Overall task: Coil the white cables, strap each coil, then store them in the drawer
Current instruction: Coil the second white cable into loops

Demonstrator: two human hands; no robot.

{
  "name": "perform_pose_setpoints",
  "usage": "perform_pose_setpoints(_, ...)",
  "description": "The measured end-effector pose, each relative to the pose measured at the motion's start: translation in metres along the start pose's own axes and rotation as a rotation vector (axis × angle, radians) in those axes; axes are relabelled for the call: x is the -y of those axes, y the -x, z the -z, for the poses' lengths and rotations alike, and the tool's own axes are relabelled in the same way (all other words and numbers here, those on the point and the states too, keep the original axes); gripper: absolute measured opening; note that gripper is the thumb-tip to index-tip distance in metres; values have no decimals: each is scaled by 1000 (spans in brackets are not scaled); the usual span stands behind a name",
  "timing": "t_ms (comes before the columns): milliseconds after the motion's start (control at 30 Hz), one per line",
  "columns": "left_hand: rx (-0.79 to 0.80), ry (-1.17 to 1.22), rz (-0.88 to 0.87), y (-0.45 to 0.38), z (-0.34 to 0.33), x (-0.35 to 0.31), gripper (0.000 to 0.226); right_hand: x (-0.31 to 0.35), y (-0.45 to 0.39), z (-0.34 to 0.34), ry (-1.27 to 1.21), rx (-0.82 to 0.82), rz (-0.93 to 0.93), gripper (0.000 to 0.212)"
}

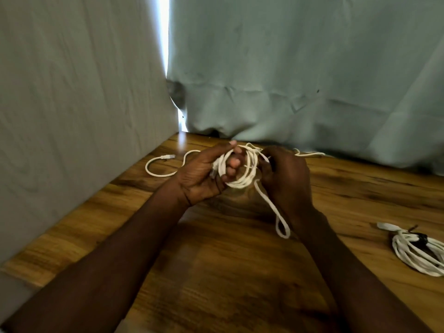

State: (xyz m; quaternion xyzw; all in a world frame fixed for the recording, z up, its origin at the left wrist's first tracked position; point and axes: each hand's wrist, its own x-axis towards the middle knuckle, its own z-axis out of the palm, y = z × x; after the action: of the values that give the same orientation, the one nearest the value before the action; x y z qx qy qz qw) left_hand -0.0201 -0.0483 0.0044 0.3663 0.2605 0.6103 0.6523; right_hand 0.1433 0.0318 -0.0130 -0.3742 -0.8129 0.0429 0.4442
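Above the far middle of the bench (216, 272), the left hand (204, 179) holds the coil (242, 181) with its fingers (234, 162) curled through the loops, so the coil stands roughly upright with its open face toward the camera. The right hand (286, 179) sits just beside it on the right, fingers closed in a pinch on the strand where it meets the coil's right edge.

What the next wrap turns on is where the slack lies. One loose loop (282, 227) hangs down from the coil below the right hand, near that wrist. The longer free tail (158, 168) runs off to the left behind the left hand and lies flat on the bench, ending in a plug (169, 156) pointing right. The right hand looks best placed to feed more turns, though that tail must cross behind the left hand.

A strapped coil (418, 255) lies well apart at the right edge.
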Motion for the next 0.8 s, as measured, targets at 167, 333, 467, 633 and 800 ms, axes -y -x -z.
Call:
perform_pose_setpoints(167, 54, 565, -271, -1, 27, -24, 12, 9, 5, -2, -446, 353, -338, 7)
perform_pose_setpoints(333, -311, 484, -554, -8, 46, -33, 29, 36, 12, 3, -796, 643, -412, 8)
perform_pose_setpoints(467, -456, -128, -589, -12, 33, -23, 43, 47, 26, -6, -561, 770, -13, 15)
perform_pose_setpoints(633, -457, -852, -475, -18, 28, 2, 42, 48, 21, 4, -515, 763, 243, 15)
perform_pose_setpoints(800, -355, -1044, -365, -6, 29, 7, 40, 39, 3, 33, -813, 812, -50, 9)
